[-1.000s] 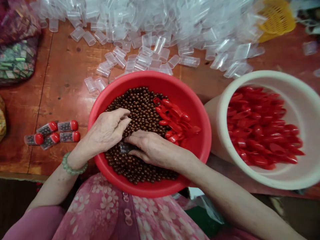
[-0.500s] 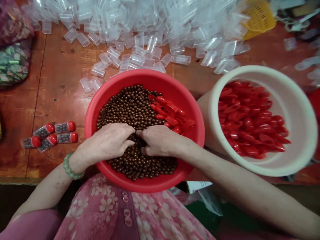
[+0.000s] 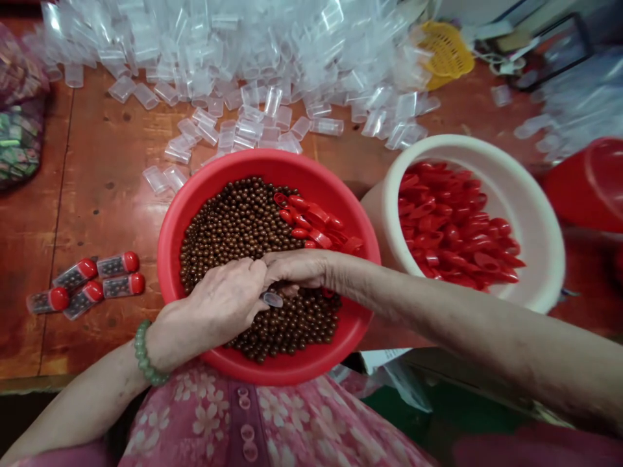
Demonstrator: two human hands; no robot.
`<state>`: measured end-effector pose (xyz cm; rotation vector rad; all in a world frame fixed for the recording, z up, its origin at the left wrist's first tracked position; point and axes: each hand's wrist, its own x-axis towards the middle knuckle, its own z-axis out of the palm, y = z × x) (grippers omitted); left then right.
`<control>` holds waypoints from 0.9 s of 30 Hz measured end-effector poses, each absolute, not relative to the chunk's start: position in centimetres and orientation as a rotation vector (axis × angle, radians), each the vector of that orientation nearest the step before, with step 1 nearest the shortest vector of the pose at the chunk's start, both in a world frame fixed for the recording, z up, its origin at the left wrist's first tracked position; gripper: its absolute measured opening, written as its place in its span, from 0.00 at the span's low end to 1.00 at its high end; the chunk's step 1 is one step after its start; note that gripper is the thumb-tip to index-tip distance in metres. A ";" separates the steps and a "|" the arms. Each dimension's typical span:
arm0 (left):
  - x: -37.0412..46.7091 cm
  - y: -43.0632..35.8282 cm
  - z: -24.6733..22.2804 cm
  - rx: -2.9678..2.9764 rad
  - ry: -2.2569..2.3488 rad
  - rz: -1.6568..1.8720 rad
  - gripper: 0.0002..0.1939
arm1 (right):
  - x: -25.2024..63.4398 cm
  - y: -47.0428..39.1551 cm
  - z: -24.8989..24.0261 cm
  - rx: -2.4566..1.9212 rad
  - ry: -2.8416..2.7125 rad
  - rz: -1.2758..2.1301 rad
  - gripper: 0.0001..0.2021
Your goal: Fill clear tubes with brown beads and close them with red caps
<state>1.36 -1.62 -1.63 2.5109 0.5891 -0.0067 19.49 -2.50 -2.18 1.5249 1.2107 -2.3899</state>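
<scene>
My left hand (image 3: 228,295) is closed around a small clear plastic tube (image 3: 271,299), with one end of it showing beside the thumb. Against it, my right hand (image 3: 296,269) curls inward from the right. Its fingertips are partly hidden, and I cannot make out what they hold. Both hands are over a red basin (image 3: 170,227) of shiny brown beads (image 3: 238,214). Red plastic caps (image 3: 318,224) with scoop-like tips lie on the beads at the basin's right side.
Filled tubes with red caps (image 3: 117,264) lie on the wooden table (image 3: 102,214) at left. A white bucket (image 3: 540,259) of red caps stands at right, near a red container (image 3: 588,185). Clear empty tubes (image 3: 233,65) are heaped behind, with a yellow basket (image 3: 445,52).
My hands have come together, the right one now bent over the left. An end of the clear tube has come into sight between them. The view has shifted a little to the right.
</scene>
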 end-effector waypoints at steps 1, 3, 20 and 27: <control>1.4 -1.6 -1.5 2.486 0.599 -0.018 0.11 | 19.4 -2.7 -2.2 1.533 1.200 -2.417 0.08; 1.4 -1.4 -1.1 2.443 0.616 -0.038 0.10 | 19.4 -2.8 -2.3 1.547 1.237 -2.418 0.08; -0.2 -0.3 -0.2 2.299 0.933 0.385 0.14 | 16.0 -2.8 0.9 1.040 2.341 -0.209 0.15; -0.9 -0.1 -0.5 2.219 0.956 0.518 0.17 | 15.3 -2.9 -2.0 0.733 2.605 -0.402 0.11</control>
